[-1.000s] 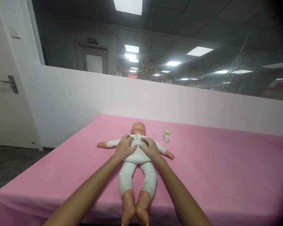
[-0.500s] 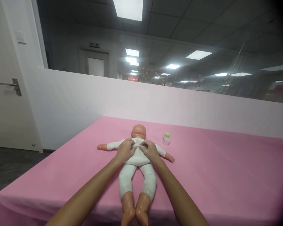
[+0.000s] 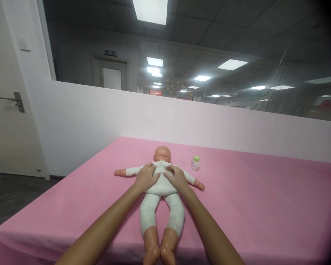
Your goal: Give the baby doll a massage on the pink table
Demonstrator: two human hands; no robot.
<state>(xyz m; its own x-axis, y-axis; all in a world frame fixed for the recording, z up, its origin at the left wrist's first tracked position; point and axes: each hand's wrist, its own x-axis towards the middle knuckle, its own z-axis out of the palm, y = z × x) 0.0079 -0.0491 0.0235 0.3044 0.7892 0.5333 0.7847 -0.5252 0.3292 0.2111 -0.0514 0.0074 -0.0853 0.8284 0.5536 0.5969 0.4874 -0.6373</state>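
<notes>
Fingers first: the left hand (image 3: pixel 146 177) lies spread and slightly curled over the upper left side of the doll's chest, fingertips pressed into the cloth near the collar, and the right hand (image 3: pixel 176 177) mirrors it on the other side, fingers bent and resting on the fabric by the shoulder; neither hand is closed around anything, though whether the fingertips pinch a fold of cloth is too small to tell. Under them is the plastic baby doll in a white one-piece suit (image 3: pixel 161 191), flat on its back, bald head (image 3: pixel 162 153) pointing away toward the wall, both arms stretched out sideways, bare feet (image 3: pixel 160 250) at the near edge. It lies on the table covered with a smooth pink cloth (image 3: pixel 251 198). Just beyond the doll's outstretched arm, apart from it, stands a small white bottle with a green cap (image 3: pixel 194 162), upright and untouched. As far as I can judge, the doll is fully dressed and laid out, the work is at its chest, and the bottle has had no part in it yet. Behind runs a low white partition wall (image 3: pixel 209 121), with a white door with a metal handle (image 3: pixel 8 99) off to the left.
</notes>
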